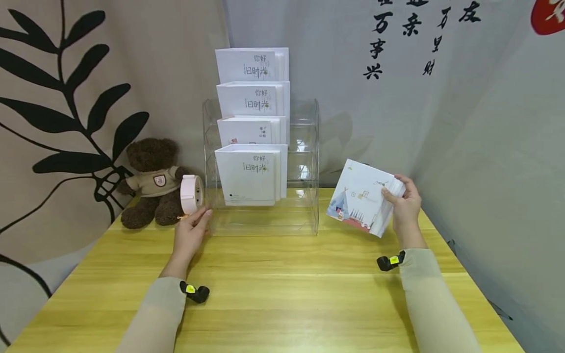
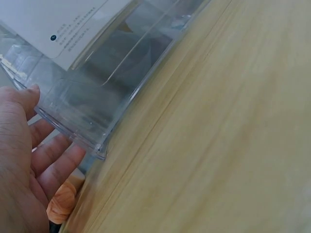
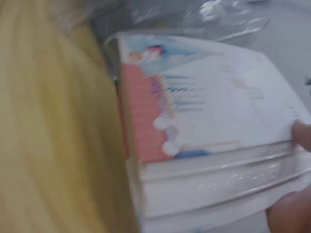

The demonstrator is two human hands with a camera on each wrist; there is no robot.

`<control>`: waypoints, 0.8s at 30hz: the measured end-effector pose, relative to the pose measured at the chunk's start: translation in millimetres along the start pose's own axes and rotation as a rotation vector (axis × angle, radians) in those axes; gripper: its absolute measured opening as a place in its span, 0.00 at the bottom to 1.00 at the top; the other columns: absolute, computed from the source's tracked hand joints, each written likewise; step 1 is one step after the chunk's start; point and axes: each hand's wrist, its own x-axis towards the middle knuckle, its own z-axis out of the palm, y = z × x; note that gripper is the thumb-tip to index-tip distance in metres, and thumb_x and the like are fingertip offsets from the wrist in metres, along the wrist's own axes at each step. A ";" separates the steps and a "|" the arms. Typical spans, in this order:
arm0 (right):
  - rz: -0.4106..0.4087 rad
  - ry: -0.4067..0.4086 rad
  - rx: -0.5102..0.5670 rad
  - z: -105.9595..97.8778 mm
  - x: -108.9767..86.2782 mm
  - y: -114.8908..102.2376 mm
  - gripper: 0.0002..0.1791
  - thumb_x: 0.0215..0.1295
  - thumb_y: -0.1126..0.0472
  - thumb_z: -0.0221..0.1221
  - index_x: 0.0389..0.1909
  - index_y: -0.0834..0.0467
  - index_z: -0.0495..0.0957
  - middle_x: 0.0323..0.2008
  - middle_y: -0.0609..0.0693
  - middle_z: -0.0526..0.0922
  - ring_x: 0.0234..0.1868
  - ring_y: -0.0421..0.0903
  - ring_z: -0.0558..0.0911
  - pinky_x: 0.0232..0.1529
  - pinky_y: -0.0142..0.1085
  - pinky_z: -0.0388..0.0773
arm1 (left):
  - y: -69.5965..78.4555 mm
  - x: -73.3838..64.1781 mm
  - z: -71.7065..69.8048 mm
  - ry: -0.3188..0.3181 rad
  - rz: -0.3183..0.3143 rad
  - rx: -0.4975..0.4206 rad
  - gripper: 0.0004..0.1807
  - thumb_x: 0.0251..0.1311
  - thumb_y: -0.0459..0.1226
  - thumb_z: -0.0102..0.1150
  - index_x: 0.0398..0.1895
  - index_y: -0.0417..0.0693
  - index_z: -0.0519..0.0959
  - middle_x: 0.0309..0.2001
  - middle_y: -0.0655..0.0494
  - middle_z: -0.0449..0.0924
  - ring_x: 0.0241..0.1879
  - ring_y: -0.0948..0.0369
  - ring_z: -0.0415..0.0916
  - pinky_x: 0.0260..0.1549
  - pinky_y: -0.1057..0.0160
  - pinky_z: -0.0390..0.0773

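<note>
My right hand (image 1: 407, 206) grips a thick square white book (image 1: 359, 198) by its spine side, thumb on the front cover and fingers behind. A blue tent and a pink strip are printed on that cover. In the right wrist view the book (image 3: 209, 107) is blurred, tilted over the wooden table. My left hand (image 1: 192, 235) holds the lower left side edge of a clear tiered rack (image 1: 265, 228), thumb (image 2: 30, 97) on one face and fingers on the other. Several white books (image 1: 247, 176) stand one above another on the rack's left half.
A brown teddy bear (image 1: 152, 184) sits left of the rack. Between them stands a pink roll-shaped object (image 1: 192, 193), close by my left hand. The wooden table (image 1: 282, 294) meets fabric-covered walls behind and at the right.
</note>
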 end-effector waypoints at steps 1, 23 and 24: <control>0.028 -0.003 -0.064 -0.9 2.3 4.6 0.27 0.69 0.72 0.67 0.64 0.46 0.79 0.53 0.39 0.78 0.52 0.36 0.78 0.44 0.20 0.80 | -0.1 0.3 -0.2 0.005 0.007 0.004 0.30 0.75 0.59 0.58 0.71 0.54 0.80 0.69 0.46 0.81 0.37 0.57 0.89 0.31 0.76 0.85; 0.156 -0.418 -0.473 2.5 1.4 64.1 0.41 0.78 0.51 0.61 0.84 0.60 0.56 0.54 0.46 0.79 0.41 0.30 0.80 0.46 0.21 0.78 | -0.2 0.1 0.6 0.013 -0.009 0.000 0.33 0.73 0.62 0.58 0.71 0.56 0.79 0.70 0.48 0.80 0.37 0.57 0.89 0.31 0.77 0.84; 0.164 -0.417 -0.489 0.8 2.0 66.0 0.40 0.78 0.50 0.61 0.83 0.60 0.58 0.52 0.45 0.80 0.41 0.31 0.80 0.47 0.21 0.77 | -0.8 -0.3 0.9 0.015 -0.011 0.001 0.32 0.73 0.62 0.58 0.71 0.56 0.80 0.70 0.48 0.80 0.37 0.58 0.89 0.31 0.77 0.84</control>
